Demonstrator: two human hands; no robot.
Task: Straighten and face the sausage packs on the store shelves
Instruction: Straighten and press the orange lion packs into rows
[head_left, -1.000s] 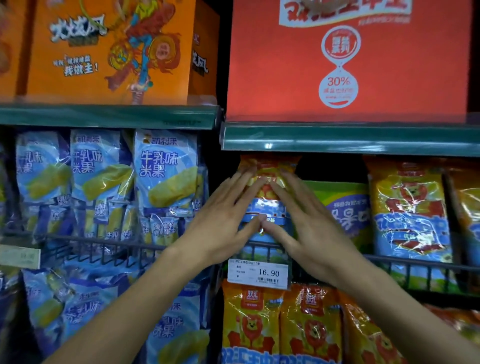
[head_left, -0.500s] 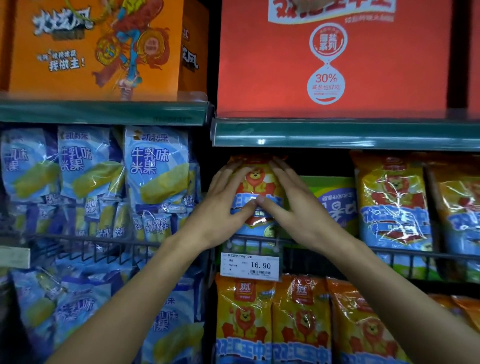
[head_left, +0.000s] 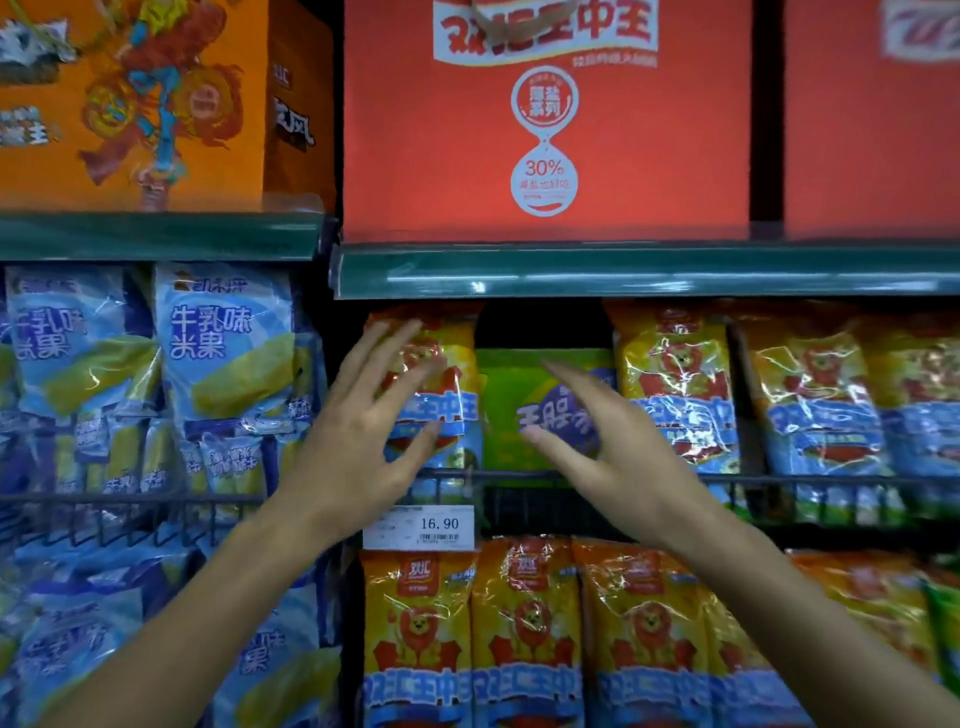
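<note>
A yellow-and-orange sausage pack (head_left: 453, 358) with a blue band stands upright at the left end of the middle shelf behind a black wire rail (head_left: 519, 475). My left hand (head_left: 363, 431) hovers in front of its left half with fingers spread and straight, holding nothing. My right hand (head_left: 608, 447) is off the pack, fingers spread, in front of a green pack (head_left: 511, 395) set further back. More sausage packs (head_left: 675, 384) stand to the right, and a row of them (head_left: 524, 639) fills the shelf below.
Blue rice-snack bags (head_left: 223, 343) fill the bay on the left. Orange box (head_left: 156, 104) and red boxes (head_left: 545, 130) sit on the top shelf above green shelf edges (head_left: 623, 270). A price tag (head_left: 418, 526) reading 16.90 hangs on the rail.
Both hands have come off the sausage pack and spread apart, the right one moving rightward over the green pack. The view has shifted left and down slightly.
</note>
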